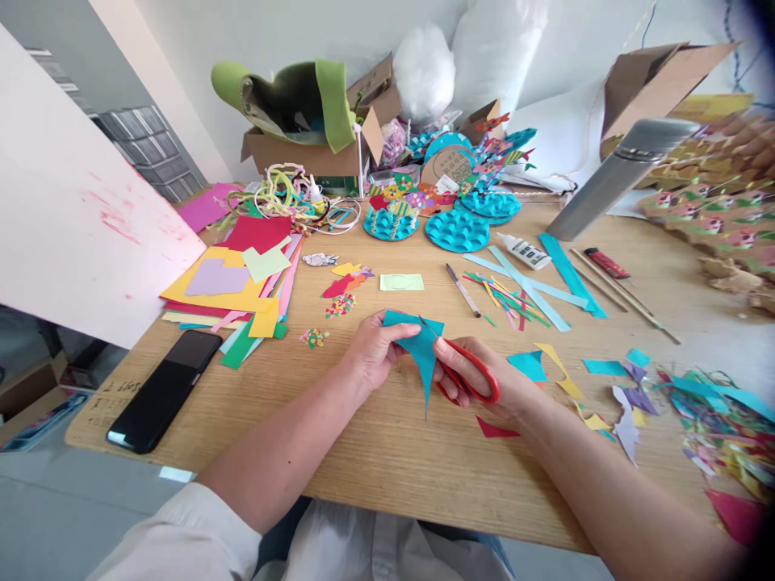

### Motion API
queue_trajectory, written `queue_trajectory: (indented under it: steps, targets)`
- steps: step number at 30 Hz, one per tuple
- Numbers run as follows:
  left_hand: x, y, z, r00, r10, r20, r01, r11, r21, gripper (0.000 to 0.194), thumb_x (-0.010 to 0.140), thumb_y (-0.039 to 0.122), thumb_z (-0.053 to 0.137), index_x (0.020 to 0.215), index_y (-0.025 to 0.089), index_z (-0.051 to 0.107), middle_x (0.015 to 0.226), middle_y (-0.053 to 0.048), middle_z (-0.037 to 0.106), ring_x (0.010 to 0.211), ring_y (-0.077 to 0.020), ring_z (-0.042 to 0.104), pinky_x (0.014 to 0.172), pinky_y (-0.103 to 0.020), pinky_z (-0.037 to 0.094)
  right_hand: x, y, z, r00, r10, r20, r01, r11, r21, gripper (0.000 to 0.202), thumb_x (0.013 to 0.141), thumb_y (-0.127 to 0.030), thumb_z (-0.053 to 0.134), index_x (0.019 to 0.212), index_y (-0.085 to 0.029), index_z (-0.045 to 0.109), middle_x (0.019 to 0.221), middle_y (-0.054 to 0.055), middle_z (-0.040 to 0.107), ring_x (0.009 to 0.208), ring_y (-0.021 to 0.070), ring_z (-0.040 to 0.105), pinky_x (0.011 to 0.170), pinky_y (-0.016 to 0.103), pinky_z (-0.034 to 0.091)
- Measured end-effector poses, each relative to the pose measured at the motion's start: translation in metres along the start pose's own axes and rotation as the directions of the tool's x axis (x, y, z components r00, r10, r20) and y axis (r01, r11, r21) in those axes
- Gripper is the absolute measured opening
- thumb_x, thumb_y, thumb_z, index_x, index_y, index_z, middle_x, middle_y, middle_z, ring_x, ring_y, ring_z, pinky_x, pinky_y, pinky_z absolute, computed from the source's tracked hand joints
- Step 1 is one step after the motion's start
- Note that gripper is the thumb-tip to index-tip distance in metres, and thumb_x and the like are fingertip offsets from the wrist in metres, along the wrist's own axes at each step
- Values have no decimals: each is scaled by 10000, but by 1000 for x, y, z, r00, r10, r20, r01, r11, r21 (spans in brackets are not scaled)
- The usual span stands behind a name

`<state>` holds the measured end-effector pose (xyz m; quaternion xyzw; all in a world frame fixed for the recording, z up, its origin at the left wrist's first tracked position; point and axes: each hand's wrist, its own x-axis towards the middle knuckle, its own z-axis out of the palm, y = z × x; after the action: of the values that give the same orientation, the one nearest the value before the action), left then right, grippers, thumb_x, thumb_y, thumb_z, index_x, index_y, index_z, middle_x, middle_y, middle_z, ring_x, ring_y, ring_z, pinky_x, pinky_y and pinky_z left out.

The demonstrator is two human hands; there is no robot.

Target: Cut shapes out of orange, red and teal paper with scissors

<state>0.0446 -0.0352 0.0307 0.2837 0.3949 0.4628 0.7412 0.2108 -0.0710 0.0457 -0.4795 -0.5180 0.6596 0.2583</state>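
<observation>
Between thumb and fingers, my left hand (376,347) pinches a piece of blue paper (419,349) by its left side. The paper's lower part tapers to a long point hanging down. My right hand (469,373) is closed round the red handles of a pair of scissors (492,386), whose blades lie at the paper's upper right, partly hidden by it. Just beyond the hands lies a light green paper rectangle (402,282). Cut-out paper fish shapes (343,284) and small coloured dots (341,305) rest to its left. A blue scrap (526,366) sits beside my right wrist.
Coloured paper sheets (257,234) and a phone (165,391) lie at left. Right of the middle are a pen (462,290), paper strips (526,278), a glue bottle (524,251) and a grey flask (617,181). Paper scraps (720,428) cover the right side; blue scalloped discs (458,231) stand behind.
</observation>
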Motion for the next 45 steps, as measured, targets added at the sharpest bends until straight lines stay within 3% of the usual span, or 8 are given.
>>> queue_trajectory:
  steps: [15, 31, 45]
  targets:
    - [0, 1, -2, 999, -38, 5, 37, 999, 28, 306, 515, 262, 841, 737, 107, 699, 770, -88, 710, 707, -189, 638, 706, -335, 498, -1, -3, -2, 1000, 7, 9, -7, 999, -52, 577, 791, -713, 605, 621, -163, 567, 472, -17, 521, 386, 81, 435, 432, 223, 289]
    - [0, 0, 0, 999, -53, 7, 53, 998, 26, 323, 504, 264, 842, 737, 100, 688, 745, -75, 704, 680, -168, 631, 679, -310, 495, -3, -4, 0, 1000, -27, -6, 26, 992, -126, 605, 817, -718, 567, 572, -165, 530, 488, 0, 536, 402, 79, 445, 432, 225, 279]
    - [-1, 1, 1, 998, -61, 1, 61, 998, 22, 311, 468, 257, 856, 680, 104, 688, 721, -61, 692, 680, -158, 614, 701, -315, 493, -3, -6, 0, 999, -44, -16, 39, 973, -226, 624, 824, -738, 532, 572, -167, 540, 497, 16, 559, 420, 97, 491, 459, 231, 346]
